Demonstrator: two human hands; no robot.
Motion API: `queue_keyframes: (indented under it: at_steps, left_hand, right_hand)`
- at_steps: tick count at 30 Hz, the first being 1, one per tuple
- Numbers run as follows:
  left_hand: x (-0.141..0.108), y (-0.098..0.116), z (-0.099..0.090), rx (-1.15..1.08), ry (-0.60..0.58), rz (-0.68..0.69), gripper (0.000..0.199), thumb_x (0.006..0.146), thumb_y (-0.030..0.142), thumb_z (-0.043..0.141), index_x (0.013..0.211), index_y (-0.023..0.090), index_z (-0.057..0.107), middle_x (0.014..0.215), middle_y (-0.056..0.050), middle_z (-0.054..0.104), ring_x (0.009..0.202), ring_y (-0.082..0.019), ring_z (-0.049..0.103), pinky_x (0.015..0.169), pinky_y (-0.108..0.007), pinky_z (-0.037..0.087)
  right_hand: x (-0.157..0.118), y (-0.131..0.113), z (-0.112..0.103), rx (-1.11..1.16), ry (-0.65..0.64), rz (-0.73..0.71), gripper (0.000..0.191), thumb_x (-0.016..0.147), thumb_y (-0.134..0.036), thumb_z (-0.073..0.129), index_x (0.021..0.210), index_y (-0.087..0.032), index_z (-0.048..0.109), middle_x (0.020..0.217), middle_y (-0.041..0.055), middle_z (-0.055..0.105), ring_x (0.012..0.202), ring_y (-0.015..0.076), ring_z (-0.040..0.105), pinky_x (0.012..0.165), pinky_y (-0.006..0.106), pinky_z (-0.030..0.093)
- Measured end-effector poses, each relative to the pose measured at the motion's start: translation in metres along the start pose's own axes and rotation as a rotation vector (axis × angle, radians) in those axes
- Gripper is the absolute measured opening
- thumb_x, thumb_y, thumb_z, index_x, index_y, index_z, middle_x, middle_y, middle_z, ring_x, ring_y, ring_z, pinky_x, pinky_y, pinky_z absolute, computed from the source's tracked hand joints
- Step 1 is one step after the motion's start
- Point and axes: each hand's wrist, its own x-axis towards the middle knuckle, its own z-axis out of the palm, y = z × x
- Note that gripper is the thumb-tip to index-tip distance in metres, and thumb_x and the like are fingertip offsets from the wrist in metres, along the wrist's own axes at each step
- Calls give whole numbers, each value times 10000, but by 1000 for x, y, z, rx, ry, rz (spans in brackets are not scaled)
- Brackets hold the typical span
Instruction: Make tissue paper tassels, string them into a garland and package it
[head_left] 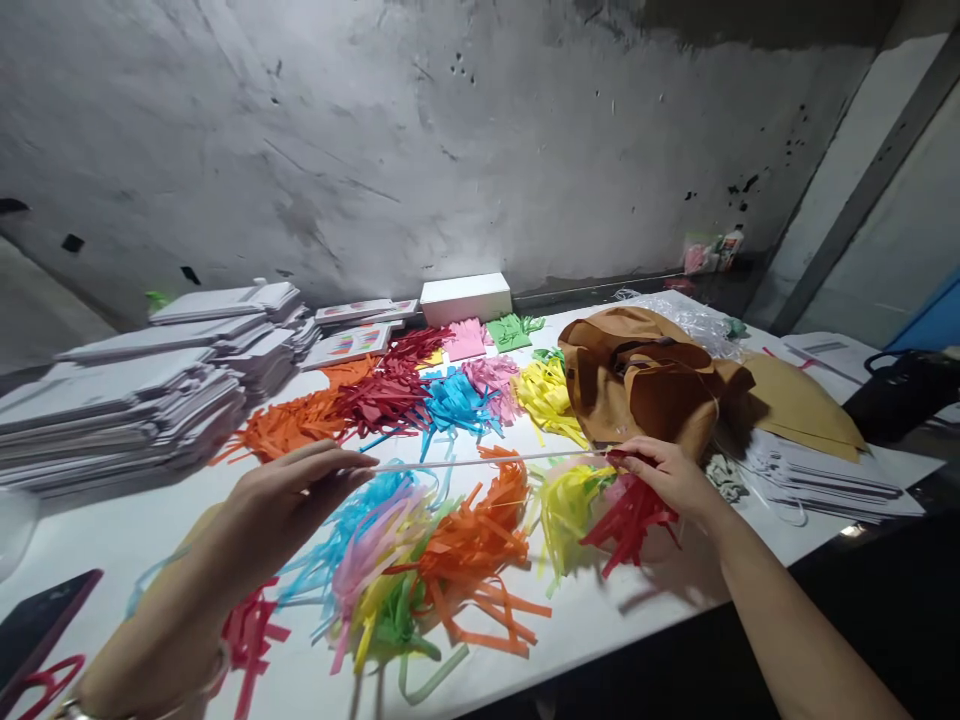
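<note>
A thin white string (487, 461) is stretched nearly level over the table between my hands. My left hand (300, 490) pinches it at one end, my right hand (664, 475) at the other. Below the string are tissue-paper tassels: a blue one (367, 510), a pink one (371, 555), an orange one (480, 555), a yellow one (566, 510), and a red one (637, 520) right under my right hand. Whether each tassel hangs from the string or lies on the table, I cannot tell. Another red tassel (251, 630) is partly hidden by my left arm.
Paper stacks (135, 400) fill the left. Bunches of cut tissue paper, one dark red (382, 400), lie mid-table before a white box (465, 298). A brown cloth bag (637, 370) sits at right. A phone (45, 635) and red-handled scissors (52, 680) lie front left.
</note>
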Motion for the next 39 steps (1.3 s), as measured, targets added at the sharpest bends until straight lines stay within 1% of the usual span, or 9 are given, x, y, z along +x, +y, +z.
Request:
queue_keyframes:
  at_steps: [6,13,18,21,25,29,34,36,39]
  left_hand:
    - [3,2,-15,23,65,133,119,947,272,574,911,220,675,832,0,703,669,-120,667,603,-194,504]
    - [30,30,-12,123,258,205,79,949,204,609,980,222,679,949,-11,648,829,-129,629,763,-255,535]
    - [51,72,21,-39,245,407,100,962,146,585,989,193,669,1007,-60,657,916,-167,645,815,-312,561]
    - [58,103,53,-140,109,556,107,990,162,547,1002,161,653,1038,-83,679,974,-181,648,828,-312,571]
    - [65,134,86,-207,-12,658,173,1031,180,458,1041,137,626,1004,-79,714,994,-183,653,937,-323,555]
    - [69,142,100,-192,20,730,194,1035,168,432,996,121,616,948,-75,723,939,-187,662,950,-334,549]
    - [72,141,104,-253,-46,729,182,1033,175,425,1036,139,603,919,-67,703,898,-179,665,901,-327,564]
    - [73,139,105,-293,-38,713,174,1028,179,447,1123,146,588,995,-78,700,950,-184,666,914,-331,560]
    - [69,135,111,-370,16,630,332,1006,172,500,1337,190,490,1289,-133,603,1167,-226,609,980,-378,538]
  right_hand:
    - [3,-4,7,-28,-15,7,258,918,-423,608,984,-229,765,1011,58,748,939,226,687,830,319,519]
    - [2,-4,12,-82,-64,-11,231,867,-397,654,951,-225,784,1025,97,742,945,281,681,876,415,515]
    - [2,-43,13,21,-68,-70,357,924,-518,592,1087,-247,756,1198,102,681,1133,284,612,986,412,472]
    - [6,-82,23,352,-84,-48,403,947,-562,548,1070,-242,759,1090,91,696,961,228,647,835,342,518]
    - [18,-120,35,736,-64,88,373,810,-576,730,934,-226,765,849,44,696,799,182,638,693,285,503]
    - [24,-128,29,732,-40,144,344,715,-515,825,779,-194,718,740,5,637,692,139,575,610,249,453]
    - [21,-126,16,526,-62,49,280,806,-454,763,797,-183,690,750,-7,601,720,129,543,635,239,437]
    - [20,-128,12,470,-1,5,272,851,-458,721,817,-194,666,741,-20,586,672,106,520,590,222,420]
    - [18,-136,-5,651,150,-22,229,887,-440,697,868,-224,625,711,-43,594,529,67,449,446,212,317]
